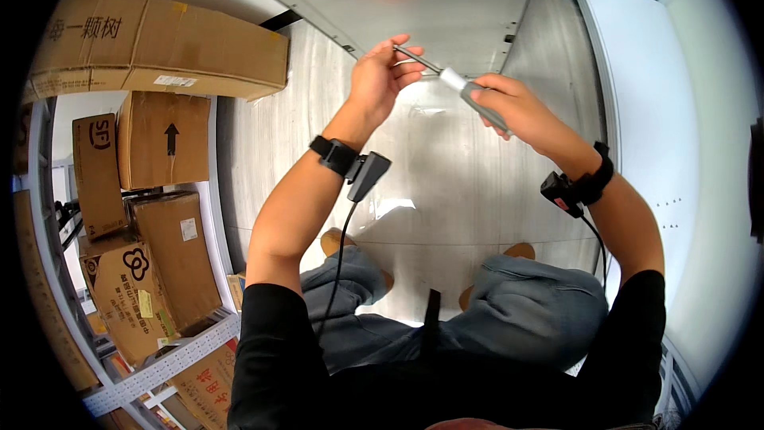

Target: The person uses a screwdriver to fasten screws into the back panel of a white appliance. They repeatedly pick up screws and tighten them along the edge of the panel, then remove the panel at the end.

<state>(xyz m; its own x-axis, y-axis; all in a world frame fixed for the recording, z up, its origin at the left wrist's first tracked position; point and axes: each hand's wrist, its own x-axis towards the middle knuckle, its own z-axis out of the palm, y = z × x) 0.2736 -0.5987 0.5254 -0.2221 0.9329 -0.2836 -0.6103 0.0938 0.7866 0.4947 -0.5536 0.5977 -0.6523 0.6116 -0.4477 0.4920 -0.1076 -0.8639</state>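
Right grip curls tightly around the grey-handled screwdriver

- Rack to my left: perforated grey metal, bearing brown cardboard boxes (some tilted).
- Floor below me: pale, glossy, under my brown shoes.

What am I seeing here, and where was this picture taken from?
There's no robot here, just a person's two bare hands. A wide fisheye camera on the head looks down, so straight edges bend. The right hand holds a screwdriver by its handle. The left hand is at the shaft's tip; whether it pinches it is hard to tell. Each wrist wears a black strap with a small cabled device. Ahead is a metal panel; cardboard boxes fill the shelving at left.
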